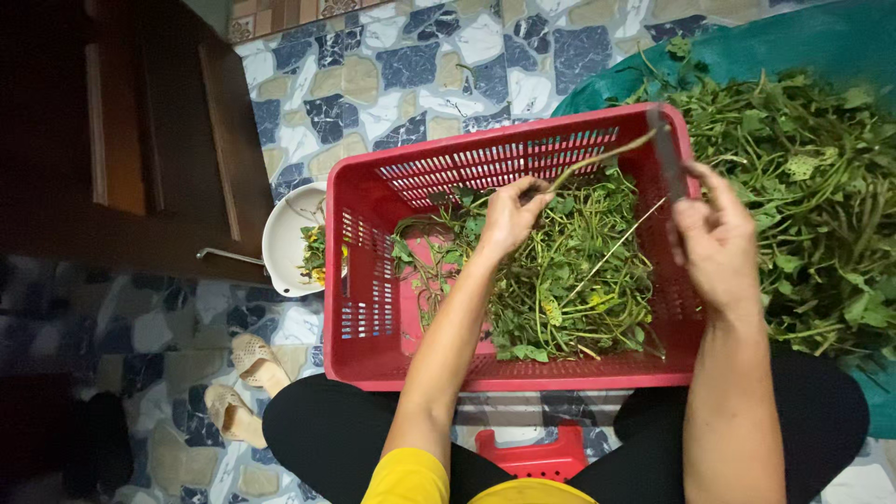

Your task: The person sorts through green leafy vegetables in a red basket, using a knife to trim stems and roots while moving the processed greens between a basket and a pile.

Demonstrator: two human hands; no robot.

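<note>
I note left hand (pixel 509 217) grip clamped on long green plant stem (pixel 602 157) over red slotted plastic crate (pixel 373 280), right hand (pixel 714 238) grip clamped on dark flat blade (pixel 666 154) at crate's far right corner, leafy greens (pixel 560 280) inside.

- Slotted plastic rectangular crate (pixel 373 280): bright red.
- Leafy stemmed greens inside it (pixel 560 280): green, a few yellowed leaves.
- Heap of stems on the sheet (pixel 821 187): green.
- Plastic sheet beneath (pixel 821 42): teal.
- Round bowl (pixel 285 238): white.
- Floor tiles (pixel 392 75): blue, cream and white irregular stone pattern.
- Low stool (pixel 537 457): red.
</note>
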